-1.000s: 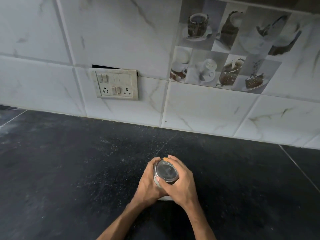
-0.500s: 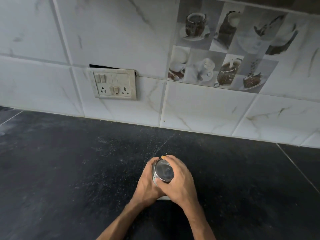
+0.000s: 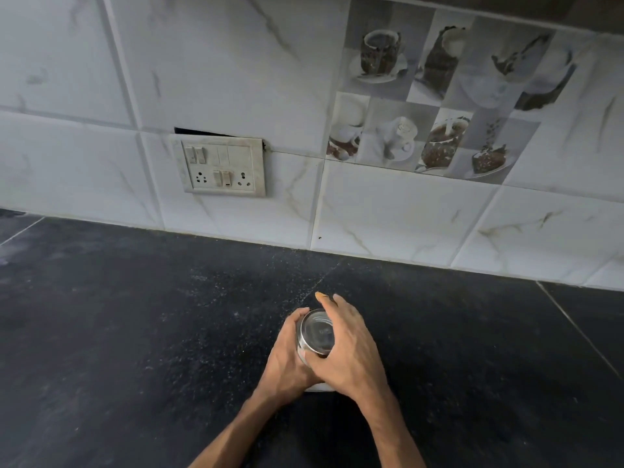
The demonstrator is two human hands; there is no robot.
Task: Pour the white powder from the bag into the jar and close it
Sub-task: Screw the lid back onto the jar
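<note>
At the back, a white marbled tile wall [image 3: 236, 79] carries a coffee-picture tile block [image 3: 439, 96] and a switch-and-socket plate [image 3: 221, 167]. Below it is the black speckled bench [image 3: 135, 332], with fine pale dust scattered on it. Front centre, the jar [image 3: 301, 356] stands upright on the bench, sandwiched between both hands. From the left, the left hand [image 3: 287, 359] wraps the jar body, fingers curled round the glass. From the right, the right hand [image 3: 351, 352] sits over the top, fingers curled round the rim of the lid [image 3: 317, 331]. The hands touch each other in front of the jar. The jar is small clear glass, mostly hidden, with a pale band visible at its base. The lid is round with a shiny metal rim and a see-through centre. Can't tell if it's fully seated.
</note>
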